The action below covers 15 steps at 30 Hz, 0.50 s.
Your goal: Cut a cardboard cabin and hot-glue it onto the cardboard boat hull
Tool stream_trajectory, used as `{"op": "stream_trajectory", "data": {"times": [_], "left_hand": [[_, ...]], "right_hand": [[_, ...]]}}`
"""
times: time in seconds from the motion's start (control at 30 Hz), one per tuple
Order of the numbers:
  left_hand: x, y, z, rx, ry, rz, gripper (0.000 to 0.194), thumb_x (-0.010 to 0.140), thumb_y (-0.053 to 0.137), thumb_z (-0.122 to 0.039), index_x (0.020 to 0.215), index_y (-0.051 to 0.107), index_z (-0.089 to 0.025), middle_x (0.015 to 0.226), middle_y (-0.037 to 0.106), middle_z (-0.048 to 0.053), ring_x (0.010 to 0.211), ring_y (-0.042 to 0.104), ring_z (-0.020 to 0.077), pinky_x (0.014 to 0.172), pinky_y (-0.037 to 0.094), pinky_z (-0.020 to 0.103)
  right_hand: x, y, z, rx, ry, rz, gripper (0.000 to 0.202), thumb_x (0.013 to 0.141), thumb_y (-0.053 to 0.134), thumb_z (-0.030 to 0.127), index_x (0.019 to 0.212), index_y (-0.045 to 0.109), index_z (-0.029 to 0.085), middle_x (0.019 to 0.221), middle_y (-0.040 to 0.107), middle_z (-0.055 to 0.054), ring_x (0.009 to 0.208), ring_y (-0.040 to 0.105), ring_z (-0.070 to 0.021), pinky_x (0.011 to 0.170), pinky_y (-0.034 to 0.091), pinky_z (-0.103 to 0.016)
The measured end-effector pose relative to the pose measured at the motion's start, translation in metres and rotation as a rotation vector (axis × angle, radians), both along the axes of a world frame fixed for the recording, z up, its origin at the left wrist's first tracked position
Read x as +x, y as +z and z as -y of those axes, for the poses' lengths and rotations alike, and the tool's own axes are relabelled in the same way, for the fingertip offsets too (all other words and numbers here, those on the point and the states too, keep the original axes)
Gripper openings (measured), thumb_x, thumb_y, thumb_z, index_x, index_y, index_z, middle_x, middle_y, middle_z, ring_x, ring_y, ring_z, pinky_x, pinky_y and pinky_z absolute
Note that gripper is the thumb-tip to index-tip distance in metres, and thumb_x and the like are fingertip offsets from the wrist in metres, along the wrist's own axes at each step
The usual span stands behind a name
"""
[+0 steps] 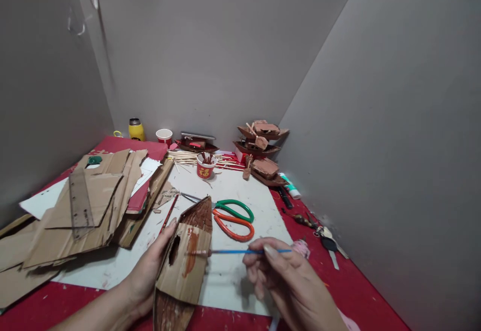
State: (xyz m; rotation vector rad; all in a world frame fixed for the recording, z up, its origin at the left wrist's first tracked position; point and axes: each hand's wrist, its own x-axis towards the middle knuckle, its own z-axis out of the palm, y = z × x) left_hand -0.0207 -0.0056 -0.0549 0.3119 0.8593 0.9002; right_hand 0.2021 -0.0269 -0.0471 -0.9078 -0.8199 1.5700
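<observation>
My left hand (150, 266) grips a cardboard model boat (180, 271) by its left side, tilting it up above the white sheet. Both ends of the boat are dark brown, while its bare tan middle carries a wet reddish-brown streak and a dark oval hole. Pinched in my right hand (281, 271) is a paintbrush (236, 252) with a blue handle; its bristles touch the middle part by the streak. Just beyond the boat lie scissors (235, 218) with one green and one orange handle. A thin red stick (169, 214) rests beside my left fingertips.
Stacked cardboard pieces (101, 191) with a clear ruler (79, 206) on top fill the left. A red paper cup (206, 166) holds brown sticks; thin wooden sticks lie behind it. Finished-looking model boats (265, 168) stand at back right. Keys (326, 238) and a tube (290, 187) lie along the right wall.
</observation>
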Motion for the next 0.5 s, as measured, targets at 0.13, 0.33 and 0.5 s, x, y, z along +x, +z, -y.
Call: {"op": "stream_trajectory", "data": {"times": [0.13,0.33,0.5], "left_hand": [[0.001,-0.001,0.0,-0.008,-0.027,-0.005,0.05,0.088,0.061,-0.045,0.128,0.061,-0.013,0.091,0.079,0.01,0.08,0.075,0.0261,0.069,0.056,0.031],[0.001,0.003,0.0,-0.002,-0.013,0.034,0.045,0.089,0.059,-0.044,0.121,0.065,-0.012,0.094,0.079,0.009,0.085,0.075,0.0245,0.078,0.056,0.03],[0.001,0.002,-0.003,-0.015,-0.012,0.004,0.051,0.091,0.053,-0.049,0.117,0.067,-0.006,0.09,0.078,0.015,0.08,0.075,0.0277,0.074,0.057,0.034]], "right_hand": [[0.002,0.0,-0.007,0.032,-0.058,0.008,0.026,0.076,0.079,0.041,0.09,0.076,0.019,0.081,0.075,-0.009,0.061,0.064,-0.014,0.047,0.052,-0.02],[0.0,-0.005,-0.001,0.023,0.05,0.02,0.024,0.08,0.076,0.041,0.086,0.076,0.018,0.075,0.075,-0.008,0.059,0.066,-0.0146,0.049,0.054,-0.022],[0.001,-0.009,0.005,0.022,0.126,0.055,0.024,0.084,0.072,0.042,0.087,0.074,0.018,0.075,0.075,-0.009,0.058,0.067,-0.0149,0.052,0.053,-0.024]]}}
